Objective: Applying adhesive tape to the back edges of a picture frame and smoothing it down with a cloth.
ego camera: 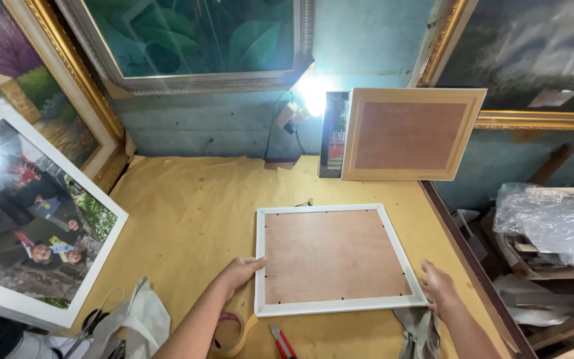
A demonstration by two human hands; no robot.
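Lying face-down near the tabletop's [187,199] right edge, the white frame [335,258] looks light, stiff, perhaps glass-fronted; its side rails suit gripping. Left hand [240,271] rests fingers on its left rail; right hand [437,287], fingers loosely spread, touches its lower right corner.

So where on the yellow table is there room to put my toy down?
The widest bare patch of the yellow table lies between the big photo frame on the left and the white frame under the left hand and right hand. The near edge is crowded: tape roll, red cutter, scissors, cloths.
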